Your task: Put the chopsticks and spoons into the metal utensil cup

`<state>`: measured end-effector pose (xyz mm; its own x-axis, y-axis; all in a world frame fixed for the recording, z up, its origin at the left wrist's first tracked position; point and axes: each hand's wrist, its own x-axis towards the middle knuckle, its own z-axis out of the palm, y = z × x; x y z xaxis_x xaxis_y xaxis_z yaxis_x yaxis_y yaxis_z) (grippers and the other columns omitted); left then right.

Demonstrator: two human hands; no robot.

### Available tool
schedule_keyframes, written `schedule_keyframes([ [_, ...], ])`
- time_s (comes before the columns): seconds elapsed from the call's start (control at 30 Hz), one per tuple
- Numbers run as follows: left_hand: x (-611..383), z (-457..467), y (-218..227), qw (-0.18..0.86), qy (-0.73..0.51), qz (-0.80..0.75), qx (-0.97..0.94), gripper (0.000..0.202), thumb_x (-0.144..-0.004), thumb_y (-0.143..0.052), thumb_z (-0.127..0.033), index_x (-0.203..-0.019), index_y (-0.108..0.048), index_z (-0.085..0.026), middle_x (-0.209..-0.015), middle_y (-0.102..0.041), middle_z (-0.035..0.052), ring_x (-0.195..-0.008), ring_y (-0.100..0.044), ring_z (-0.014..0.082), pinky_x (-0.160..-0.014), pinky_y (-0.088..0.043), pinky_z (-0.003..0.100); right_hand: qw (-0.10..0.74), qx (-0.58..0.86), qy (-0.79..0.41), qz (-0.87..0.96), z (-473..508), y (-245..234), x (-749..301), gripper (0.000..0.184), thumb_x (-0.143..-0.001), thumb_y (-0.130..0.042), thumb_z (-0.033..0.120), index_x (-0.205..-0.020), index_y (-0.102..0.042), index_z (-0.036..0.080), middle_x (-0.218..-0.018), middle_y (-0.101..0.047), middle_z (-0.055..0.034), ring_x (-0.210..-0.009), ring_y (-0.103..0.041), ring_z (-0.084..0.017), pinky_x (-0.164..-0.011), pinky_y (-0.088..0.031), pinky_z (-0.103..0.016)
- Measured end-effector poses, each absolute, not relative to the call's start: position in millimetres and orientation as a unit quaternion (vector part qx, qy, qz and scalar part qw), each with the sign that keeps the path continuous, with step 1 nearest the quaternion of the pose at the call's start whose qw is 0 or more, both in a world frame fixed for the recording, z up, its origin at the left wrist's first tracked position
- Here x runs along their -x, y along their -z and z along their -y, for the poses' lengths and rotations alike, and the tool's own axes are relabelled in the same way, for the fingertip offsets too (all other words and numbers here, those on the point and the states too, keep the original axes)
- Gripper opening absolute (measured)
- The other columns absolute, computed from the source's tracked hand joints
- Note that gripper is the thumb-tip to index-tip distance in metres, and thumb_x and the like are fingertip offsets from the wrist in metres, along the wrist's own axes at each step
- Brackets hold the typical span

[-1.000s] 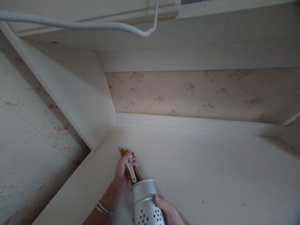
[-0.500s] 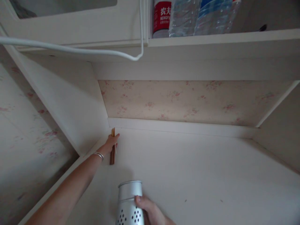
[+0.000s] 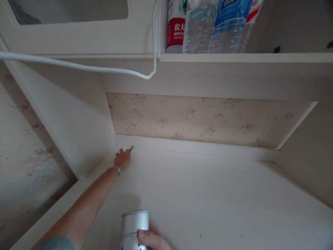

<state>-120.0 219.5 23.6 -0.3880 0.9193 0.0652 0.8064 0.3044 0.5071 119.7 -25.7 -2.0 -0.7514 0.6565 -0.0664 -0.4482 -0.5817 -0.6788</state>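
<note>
At the far left of the white desktop (image 3: pixel 187 194), near its back corner, my left hand (image 3: pixel 122 158) is closed around a bunch of chopsticks (image 3: pixel 131 148). Only their tips stick out past the fingers; the back of the hand hides the rest. Close to me, at the bottom of the view, my right hand (image 3: pixel 153 239) grips a silver metal utensil holder (image 3: pixel 135 222) by its right side. The holder is upright, with a rolled rim and punched holes lower down. Its lower part is cut off by the view, and I cannot see inside it.
A shelf (image 3: pixel 234 58) overhead holds several plastic bottles (image 3: pixel 200 31). A white cable (image 3: pixel 104 69) hangs in front of the cabinet door (image 3: pixel 78 38). A side panel (image 3: pixel 70 111) stands left of my arm, and floral wallpaper (image 3: pixel 187 118) covers the back.
My left hand has turned over, so the chopsticks that stood in view are now mostly covered. The utensil holder sits lower in view. The camera has tilted up, showing more of the bottles.
</note>
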Motion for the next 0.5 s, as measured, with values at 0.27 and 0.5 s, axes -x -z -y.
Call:
schedule_keyframes([
  [0.27, 106, -224, -33, 0.176, -0.273, -0.723, -0.61, 0.028, -0.076, -0.067, -0.033, -0.103, -0.069, -0.029, -0.136, -0.052, 0.0144, -0.136, -0.031, 0.0414, -0.105, -0.021, 0.064, 0.31, 0.165, -0.889, 0.293, 31, -8, -114, 0.076, -0.055, -0.083, 0.046, -0.119, -0.058, 0.014, -0.09, -0.073, -0.009, -0.094, -0.068, -0.031, -0.088, -0.045, -0.043],
  [0.5, 138, -224, -69, 0.188, -0.346, -0.752, -0.529, 0.036, -0.087, -0.061, -0.039, -0.115, -0.06, -0.015, -0.124, -0.058, 0.0144, -0.115, -0.055, 0.0303, -0.095, -0.044, 0.051, 0.306, 0.156, -0.893, 0.291, 33, -11, -116, 0.074, -0.057, -0.084, 0.041, -0.12, -0.058, 0.012, -0.09, -0.073, -0.0092, -0.094, -0.069, -0.031, -0.086, -0.046, -0.042],
])
